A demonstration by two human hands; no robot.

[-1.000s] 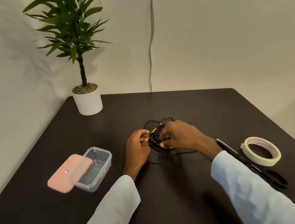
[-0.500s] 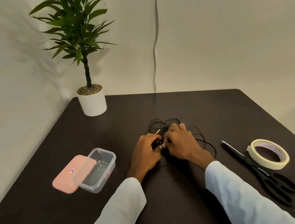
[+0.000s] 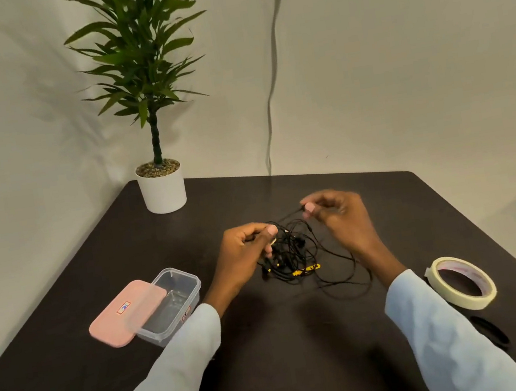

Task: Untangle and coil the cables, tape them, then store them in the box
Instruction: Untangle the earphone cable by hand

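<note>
Both hands pinch strands of the tangled cables [image 3: 295, 256] above the table [image 3: 289, 356]. Left hand [image 3: 244, 250] fingers are clamped on the bundle; right hand [image 3: 342, 213] fingers grip one strand.

Scissors [image 3: 491, 330] mostly hidden behind right sleeve [image 3: 448, 334] (handles only).

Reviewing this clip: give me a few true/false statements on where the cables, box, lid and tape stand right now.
1. The black cables are coiled and taped. False: they remain a loose tangle on the table.
2. The right hand pinches a strand, pulling it from the tangle. True.
3. The pink lid seals the clear box. False: it lies askew, leaving the box partly open.
4. The tape roll lies right of the right sleeve. True.
5. The left hand is inside the box. False: it grips the tangle.
</note>
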